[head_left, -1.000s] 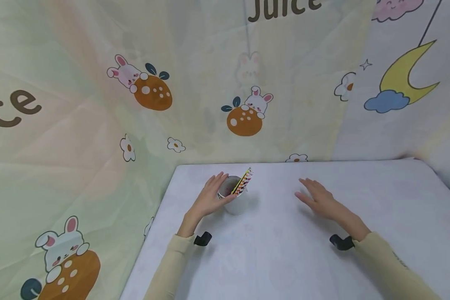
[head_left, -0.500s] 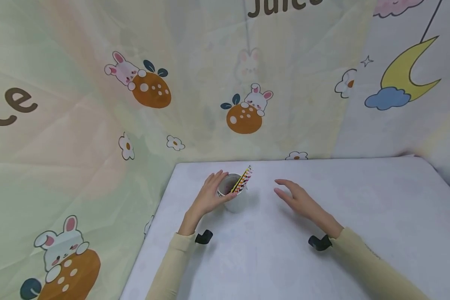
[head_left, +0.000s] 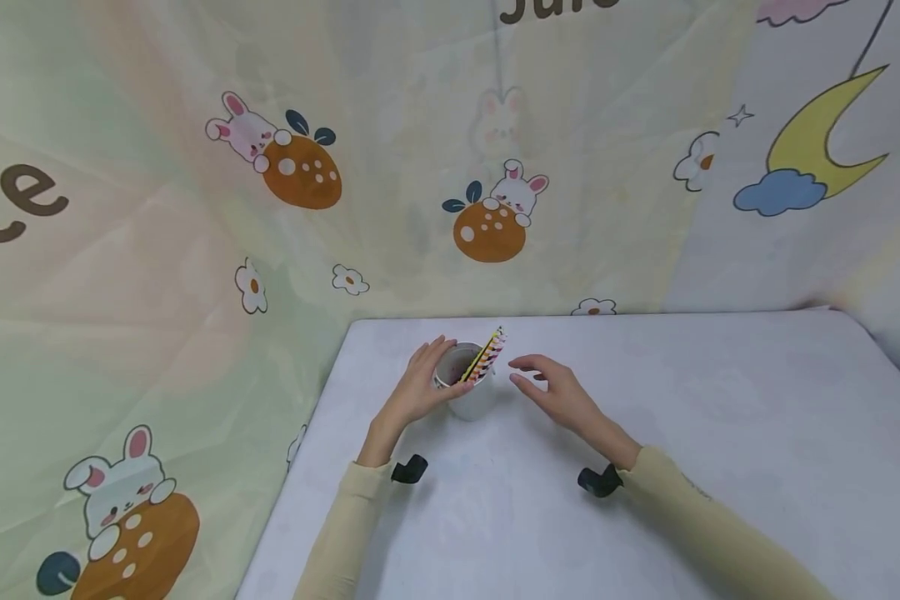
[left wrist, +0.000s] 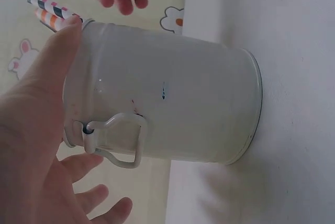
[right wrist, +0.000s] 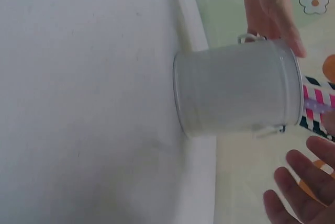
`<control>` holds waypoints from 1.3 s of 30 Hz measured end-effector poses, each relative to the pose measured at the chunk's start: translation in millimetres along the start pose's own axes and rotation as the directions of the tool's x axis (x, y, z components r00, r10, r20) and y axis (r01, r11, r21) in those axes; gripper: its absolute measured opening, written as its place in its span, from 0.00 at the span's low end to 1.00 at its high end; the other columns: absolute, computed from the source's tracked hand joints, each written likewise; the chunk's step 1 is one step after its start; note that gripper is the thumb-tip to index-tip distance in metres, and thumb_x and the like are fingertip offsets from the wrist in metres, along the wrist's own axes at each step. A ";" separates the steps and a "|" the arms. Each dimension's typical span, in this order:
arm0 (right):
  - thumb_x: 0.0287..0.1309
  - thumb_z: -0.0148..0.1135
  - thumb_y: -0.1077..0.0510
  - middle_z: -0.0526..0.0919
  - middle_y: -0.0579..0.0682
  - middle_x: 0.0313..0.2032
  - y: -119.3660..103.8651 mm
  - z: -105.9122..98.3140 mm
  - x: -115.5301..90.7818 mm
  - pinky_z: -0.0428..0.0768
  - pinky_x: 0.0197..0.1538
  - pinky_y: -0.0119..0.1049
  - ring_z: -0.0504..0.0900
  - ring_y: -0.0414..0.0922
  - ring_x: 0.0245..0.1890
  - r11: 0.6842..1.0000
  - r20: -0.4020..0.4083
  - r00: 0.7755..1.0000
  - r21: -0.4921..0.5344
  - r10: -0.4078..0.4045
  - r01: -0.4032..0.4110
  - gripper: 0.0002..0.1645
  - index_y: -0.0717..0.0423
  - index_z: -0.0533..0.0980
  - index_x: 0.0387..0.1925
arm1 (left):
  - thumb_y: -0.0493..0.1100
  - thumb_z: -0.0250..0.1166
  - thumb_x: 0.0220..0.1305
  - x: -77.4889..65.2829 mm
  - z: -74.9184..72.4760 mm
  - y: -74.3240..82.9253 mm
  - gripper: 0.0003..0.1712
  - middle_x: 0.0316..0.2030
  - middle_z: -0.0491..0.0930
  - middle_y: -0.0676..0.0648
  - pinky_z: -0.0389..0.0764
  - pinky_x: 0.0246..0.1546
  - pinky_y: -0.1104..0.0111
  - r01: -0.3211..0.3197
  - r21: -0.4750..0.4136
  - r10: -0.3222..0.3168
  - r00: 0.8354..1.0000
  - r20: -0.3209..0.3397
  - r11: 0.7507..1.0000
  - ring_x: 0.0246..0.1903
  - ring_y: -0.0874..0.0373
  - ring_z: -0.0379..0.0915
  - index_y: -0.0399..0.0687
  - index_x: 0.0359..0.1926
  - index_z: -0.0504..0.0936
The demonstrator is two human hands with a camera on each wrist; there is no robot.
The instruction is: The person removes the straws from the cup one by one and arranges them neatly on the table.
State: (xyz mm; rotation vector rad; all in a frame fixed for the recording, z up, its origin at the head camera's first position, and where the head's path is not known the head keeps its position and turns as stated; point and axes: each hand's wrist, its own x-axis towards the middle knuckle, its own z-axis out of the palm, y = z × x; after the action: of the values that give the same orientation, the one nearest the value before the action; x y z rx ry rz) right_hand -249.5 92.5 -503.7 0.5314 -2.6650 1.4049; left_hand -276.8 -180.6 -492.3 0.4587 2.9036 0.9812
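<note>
A small white metal bucket (head_left: 471, 407) with wire side handles (left wrist: 138, 140) stands upright on the table. Several striped paper straws (head_left: 486, 357) lean out over its right rim; black-and-white, orange and pink stripes show in the wrist views. My left hand (head_left: 416, 387) holds the bucket by its upper rim, thumb on the near side and fingers round the far left. To the right of the straws is my right hand (head_left: 558, 396), a short gap away, with fingers and thumb apart and nothing between them. The straws' lower ends are hidden inside the bucket.
A white-covered table (head_left: 690, 417) extends to the right and front. Behind it and along the left hangs a printed cloth (head_left: 390, 167) with rabbits, flowers and a moon. A black wrist-camera mount (head_left: 600, 481) sits under each wrist.
My right hand has moved left across the table, close to the straws, its fingers bending a little. The left hand keeps its hold on the bucket. The head view has tilted slightly.
</note>
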 end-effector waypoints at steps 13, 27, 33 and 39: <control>0.65 0.67 0.54 0.85 0.51 0.51 -11.7 25.6 13.7 0.82 0.53 0.51 0.83 0.50 0.53 0.993 -0.141 0.984 0.034 -0.107 0.113 0.16 0.54 0.79 0.52 | 0.74 0.68 0.53 3.0 1.9 -3.0 0.53 0.79 0.51 0.50 0.55 0.70 0.35 0.013 -0.014 -0.013 1.000 -0.004 1.000 0.79 0.41 0.38 0.68 0.76 0.59; 0.64 0.67 0.56 0.84 0.51 0.48 -18.1 40.2 18.8 0.82 0.50 0.51 0.83 0.50 0.51 0.988 -0.232 0.968 0.099 -0.092 0.118 0.13 0.54 0.80 0.49 | 0.69 0.70 0.55 3.1 3.8 -7.0 0.51 0.79 0.51 0.49 0.53 0.72 0.38 -0.008 -0.068 0.007 1.000 -0.007 0.998 0.79 0.42 0.38 0.68 0.76 0.58; 0.64 0.67 0.55 0.82 0.51 0.49 -22.4 46.0 21.9 0.82 0.51 0.49 0.82 0.50 0.51 0.993 -0.245 0.969 0.095 -0.041 0.066 0.13 0.53 0.79 0.48 | 0.68 0.70 0.56 3.5 4.7 -8.2 0.51 0.79 0.51 0.49 0.53 0.72 0.39 -0.017 -0.058 0.016 1.000 -0.007 0.998 0.79 0.40 0.39 0.68 0.76 0.58; 0.65 0.65 0.54 0.82 0.51 0.48 -26.9 47.5 21.4 0.82 0.51 0.49 0.82 0.50 0.50 0.992 -0.263 0.965 0.118 -0.014 0.047 0.12 0.53 0.80 0.48 | 0.69 0.70 0.55 4.6 4.9 -7.9 0.51 0.79 0.51 0.49 0.53 0.72 0.39 -0.020 -0.066 0.019 1.000 -0.010 0.998 0.79 0.42 0.38 0.68 0.76 0.58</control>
State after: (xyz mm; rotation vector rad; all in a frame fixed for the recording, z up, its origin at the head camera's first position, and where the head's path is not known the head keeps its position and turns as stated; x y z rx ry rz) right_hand -256.2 34.3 -505.0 0.3647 -2.3668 1.5205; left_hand -282.6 -182.3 -500.7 0.4812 2.8698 1.0813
